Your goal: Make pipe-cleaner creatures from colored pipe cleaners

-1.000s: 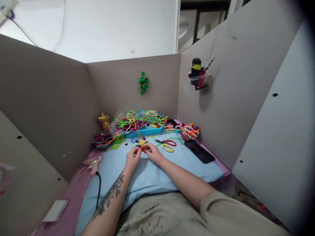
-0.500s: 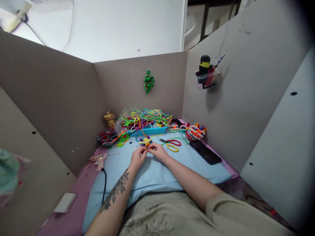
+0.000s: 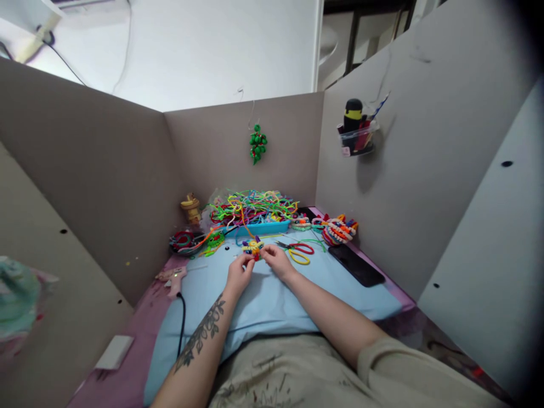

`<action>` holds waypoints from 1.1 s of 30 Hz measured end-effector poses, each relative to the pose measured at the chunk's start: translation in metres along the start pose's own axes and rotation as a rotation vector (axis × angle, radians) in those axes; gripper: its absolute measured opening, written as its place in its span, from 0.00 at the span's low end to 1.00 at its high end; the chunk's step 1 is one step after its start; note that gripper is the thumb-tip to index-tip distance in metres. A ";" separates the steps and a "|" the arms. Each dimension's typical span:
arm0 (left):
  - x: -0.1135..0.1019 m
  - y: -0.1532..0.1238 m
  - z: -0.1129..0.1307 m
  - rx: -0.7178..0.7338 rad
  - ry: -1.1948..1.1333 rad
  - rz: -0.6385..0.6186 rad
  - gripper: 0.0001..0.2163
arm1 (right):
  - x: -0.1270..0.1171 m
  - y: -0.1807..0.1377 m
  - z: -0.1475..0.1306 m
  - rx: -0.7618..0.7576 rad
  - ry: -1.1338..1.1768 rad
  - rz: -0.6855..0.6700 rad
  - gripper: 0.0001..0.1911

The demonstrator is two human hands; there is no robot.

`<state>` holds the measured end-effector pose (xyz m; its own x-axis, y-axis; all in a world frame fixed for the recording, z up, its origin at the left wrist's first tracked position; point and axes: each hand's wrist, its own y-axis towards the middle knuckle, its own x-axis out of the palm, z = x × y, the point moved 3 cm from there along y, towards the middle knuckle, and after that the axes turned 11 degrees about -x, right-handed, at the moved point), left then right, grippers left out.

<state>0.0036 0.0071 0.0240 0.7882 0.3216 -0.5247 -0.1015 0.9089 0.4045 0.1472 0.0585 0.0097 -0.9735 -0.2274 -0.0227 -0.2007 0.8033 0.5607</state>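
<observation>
My right hand (image 3: 278, 263) has shifted slightly up and apart from my left hand (image 3: 239, 273), which pinches the lower edge of a small yellow-and-blue fuzzy-stem figure (image 3: 253, 247) lying just beyond and between both, the right at its right side, whether gripping I cannot tell.

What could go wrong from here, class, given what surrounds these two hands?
The glue gun shows a green light, so it may be hot to touch. The scissors lie close to the right hand, so a careless reach could cause a nick. Its black cord, running beside the left forearm, might snag.
</observation>
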 end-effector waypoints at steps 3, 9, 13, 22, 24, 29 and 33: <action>0.000 0.002 -0.002 -0.046 -0.027 0.011 0.08 | -0.002 -0.003 -0.017 -0.277 -0.254 0.050 0.07; 0.001 0.002 -0.002 -0.056 -0.092 -0.003 0.08 | 0.005 -0.008 -0.024 -0.538 -0.418 -0.037 0.07; 0.002 0.003 -0.002 -0.039 -0.115 -0.025 0.08 | 0.004 -0.007 -0.022 -0.556 -0.447 -0.039 0.06; -0.002 0.002 0.001 -0.032 -0.103 -0.016 0.08 | 0.007 -0.011 -0.027 -0.574 -0.582 -0.071 0.09; 0.000 0.003 0.001 -0.042 -0.115 -0.037 0.09 | 0.008 -0.012 -0.028 -0.594 -0.587 -0.087 0.10; 0.001 0.003 0.000 -0.016 -0.086 -0.054 0.08 | 0.009 -0.013 -0.031 -0.601 -0.636 -0.152 0.11; 0.001 0.002 -0.001 0.050 -0.020 -0.034 0.06 | 0.010 -0.014 -0.033 -0.574 -0.645 -0.175 0.10</action>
<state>0.0034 0.0091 0.0233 0.8024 0.2852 -0.5242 -0.0443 0.9044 0.4244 0.1438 0.0272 0.0287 -0.8406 0.1736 -0.5130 -0.4357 0.3459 0.8310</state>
